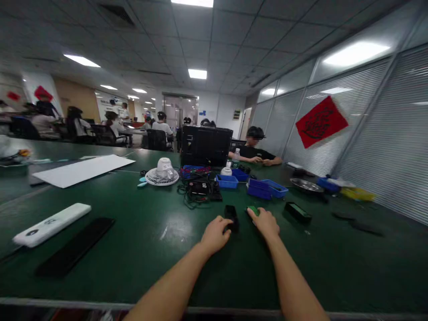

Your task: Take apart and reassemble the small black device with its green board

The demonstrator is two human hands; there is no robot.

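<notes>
Across the left of the dark green surface (140, 249), a white sheet (87, 170) lies behind a long white device (51, 225) and a black slab (75, 247), all out of the way. Farther right, a white fan (163, 165) rests near a tangle of black cables (197, 191), which could snag anything pushed forward, so movements are best kept on the near side; a dark monitor (206, 147) rises behind. Next comes the left hand (216, 234), thumb and forefinger at the left side of a small black box (232, 216); whether they are clamped on it, I cannot tell. Steadying that box low on its walls should keep it from sliding or tipping. Just beyond, blue bins (227, 182) limit the forward reach. The right hand (265, 224), apart from the left, lays its fingers over a dark piece with a green top (253, 209); how firmly it grips is hidden. Holding the edges would probably suit this piece better than pressing on its green face. Farther right, a second dark box (297, 212) lies where a swinging wrist might knock it, with a metal dish (306, 185), blurred dark strips (356, 223) and a yellow tray (357, 193) past it.
</notes>
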